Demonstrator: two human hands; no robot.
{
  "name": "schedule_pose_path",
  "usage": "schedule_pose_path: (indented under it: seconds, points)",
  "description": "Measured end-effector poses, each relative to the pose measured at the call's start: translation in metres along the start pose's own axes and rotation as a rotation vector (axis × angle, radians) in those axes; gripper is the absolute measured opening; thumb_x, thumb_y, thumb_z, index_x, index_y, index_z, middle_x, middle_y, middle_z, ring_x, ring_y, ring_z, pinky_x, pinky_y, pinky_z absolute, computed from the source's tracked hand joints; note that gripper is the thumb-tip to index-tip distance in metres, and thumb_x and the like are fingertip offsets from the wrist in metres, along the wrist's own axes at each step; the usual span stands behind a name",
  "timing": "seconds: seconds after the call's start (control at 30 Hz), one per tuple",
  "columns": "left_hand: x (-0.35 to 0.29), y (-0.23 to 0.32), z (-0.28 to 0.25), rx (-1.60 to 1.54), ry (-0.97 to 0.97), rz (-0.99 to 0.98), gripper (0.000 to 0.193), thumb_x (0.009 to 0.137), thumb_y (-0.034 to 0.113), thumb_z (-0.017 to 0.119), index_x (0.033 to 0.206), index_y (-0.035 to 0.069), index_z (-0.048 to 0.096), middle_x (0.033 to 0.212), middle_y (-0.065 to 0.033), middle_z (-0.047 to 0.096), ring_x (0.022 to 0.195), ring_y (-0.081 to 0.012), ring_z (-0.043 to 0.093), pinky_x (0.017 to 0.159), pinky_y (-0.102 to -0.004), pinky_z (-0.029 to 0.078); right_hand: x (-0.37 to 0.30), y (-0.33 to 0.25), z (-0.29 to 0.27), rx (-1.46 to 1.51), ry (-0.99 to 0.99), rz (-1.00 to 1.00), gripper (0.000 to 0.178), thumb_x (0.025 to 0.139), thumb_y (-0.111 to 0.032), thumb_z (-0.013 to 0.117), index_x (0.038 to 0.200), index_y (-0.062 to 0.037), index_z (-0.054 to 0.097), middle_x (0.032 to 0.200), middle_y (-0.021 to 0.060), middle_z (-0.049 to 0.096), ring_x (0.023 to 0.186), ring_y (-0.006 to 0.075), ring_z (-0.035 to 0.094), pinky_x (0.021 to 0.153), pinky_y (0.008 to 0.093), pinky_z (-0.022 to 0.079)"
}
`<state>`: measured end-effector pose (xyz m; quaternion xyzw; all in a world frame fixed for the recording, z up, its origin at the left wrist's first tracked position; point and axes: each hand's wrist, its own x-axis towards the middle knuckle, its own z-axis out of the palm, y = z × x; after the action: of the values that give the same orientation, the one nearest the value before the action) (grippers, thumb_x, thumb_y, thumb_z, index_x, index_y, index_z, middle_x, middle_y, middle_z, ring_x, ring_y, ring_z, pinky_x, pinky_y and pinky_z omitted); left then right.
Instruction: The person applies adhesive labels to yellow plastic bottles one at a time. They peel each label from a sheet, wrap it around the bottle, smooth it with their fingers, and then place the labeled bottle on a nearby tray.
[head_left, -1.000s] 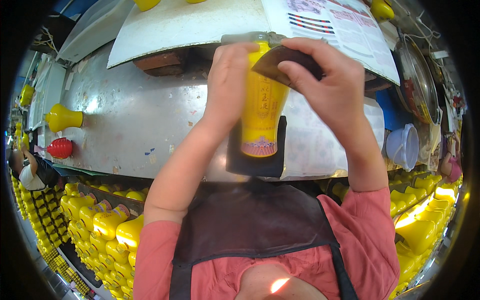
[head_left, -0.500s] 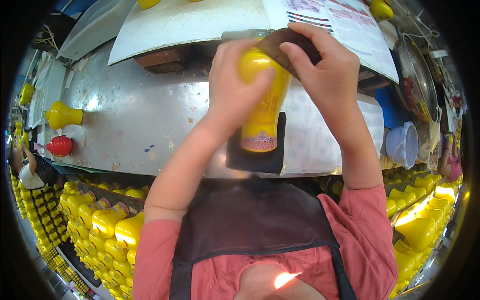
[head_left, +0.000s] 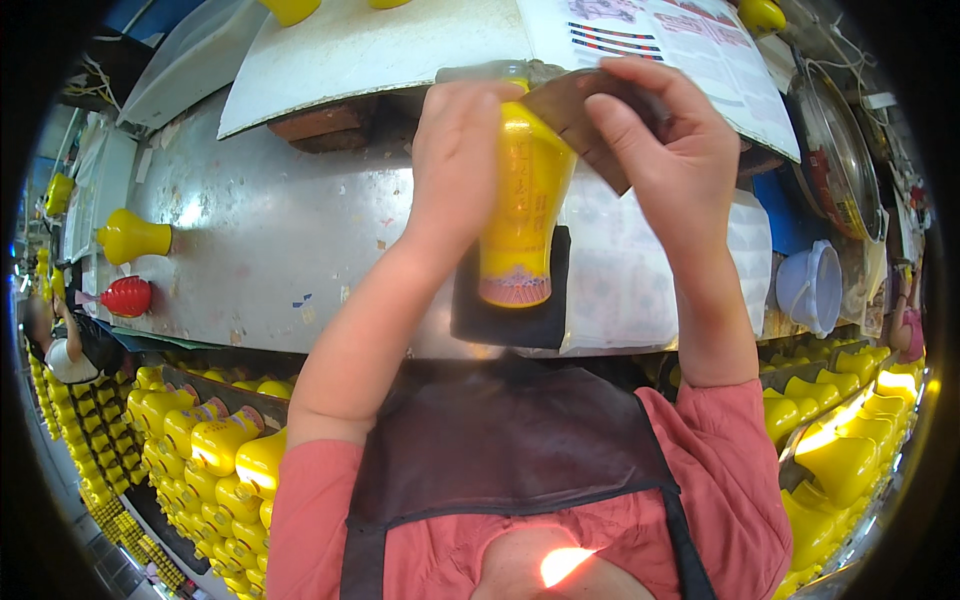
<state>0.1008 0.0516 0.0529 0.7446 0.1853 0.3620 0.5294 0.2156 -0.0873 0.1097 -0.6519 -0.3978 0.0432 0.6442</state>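
A glossy yellow bottle-shaped vase point(head_left: 525, 215) lies on its side over a dark cloth pad point(head_left: 520, 326), its base with a patterned band toward me. My left hand point(head_left: 452, 165) is closed around the left side of its upper part; some of its fingers are hidden. In my right hand point(head_left: 672, 150) a thin brown scraper sheet point(head_left: 575, 118) is pinched between thumb and fingers. One corner of the sheet comes close to the vase's shoulder; whether it touches I cannot tell.
A white board point(head_left: 390, 50) with printed sheets rests on bricks point(head_left: 320, 122) at the back. On the metal table's left are another yellow vase point(head_left: 135, 236) and a red squeeze bottle point(head_left: 127, 296). A pale bucket point(head_left: 810, 288) stands right. Stacked yellow vases point(head_left: 215, 440) flank me.
My right hand and the brown scraper have shifted right, uncovering more of the vase. My left thumb no longer lies across the vase's front.
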Motion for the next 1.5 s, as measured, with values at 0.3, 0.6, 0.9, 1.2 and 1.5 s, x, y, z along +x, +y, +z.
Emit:
schedule_pose_path:
  seconds: [0.3, 0.6, 0.9, 1.2, 1.5]
  points:
    - [-0.003, 0.002, -0.004, -0.151, -0.061, -0.118, 0.031, 0.102, 0.012, 0.049, 0.127, 0.001, 0.063, 0.125, -0.0071, 0.056, 0.116, -0.0172, 0.055, 0.105, -0.0304, 0.043, 0.001, -0.005, 0.013, -0.622, -0.036, -0.298, 0.015, 0.091, -0.016, 0.070, 0.103, -0.0063, 0.071, 0.086, 0.0151, 0.071, 0.078, 0.0362, 0.069, 0.069, 0.0437, 0.055]
    - [-0.003, 0.005, -0.008, -0.076, -0.076, -0.095, 0.037, 0.090, 0.015, 0.062, 0.125, 0.003, 0.064, 0.124, -0.0104, 0.056, 0.117, -0.0231, 0.057, 0.105, -0.0341, 0.045, -0.001, -0.013, 0.009, -0.774, -0.049, -0.312, 0.018, 0.092, -0.017, 0.070, 0.105, -0.0044, 0.070, 0.086, 0.0168, 0.072, 0.077, 0.0356, 0.071, 0.069, 0.0428, 0.056]
    - [-0.001, 0.011, 0.003, 0.070, -0.009, -0.121, 0.045, 0.077, 0.023, 0.079, 0.117, 0.005, 0.069, 0.118, -0.0151, 0.060, 0.112, -0.0327, 0.062, 0.099, -0.0413, 0.051, 0.010, -0.009, 0.000, -0.788, -0.079, -0.362, 0.019, 0.091, -0.016, 0.071, 0.106, -0.0047, 0.071, 0.088, 0.0165, 0.073, 0.079, 0.0356, 0.072, 0.072, 0.0424, 0.057]
    - [-0.004, 0.001, 0.005, 0.314, 0.060, 0.082, 0.052, 0.083, 0.035, 0.079, 0.121, 0.002, 0.065, 0.116, -0.0162, 0.060, 0.112, -0.0352, 0.059, 0.101, -0.0445, 0.047, 0.055, -0.001, 0.002, -0.620, -0.445, -0.215, 0.025, 0.094, -0.015, 0.073, 0.116, -0.0025, 0.074, 0.090, 0.0075, 0.075, 0.078, 0.0113, 0.068, 0.072, 0.0264, 0.055]
    - [0.007, -0.005, -0.001, -0.324, 0.024, -0.223, 0.020, 0.106, 0.016, 0.057, 0.115, 0.001, 0.069, 0.108, -0.0043, 0.068, 0.097, -0.0096, 0.063, 0.088, -0.0248, 0.052, -0.002, 0.000, -0.008, -0.851, -0.206, -0.865, 0.022, 0.080, -0.012, 0.075, 0.101, -0.0150, 0.074, 0.073, 0.0058, 0.060, 0.071, 0.0253, 0.069, 0.063, 0.0370, 0.056]
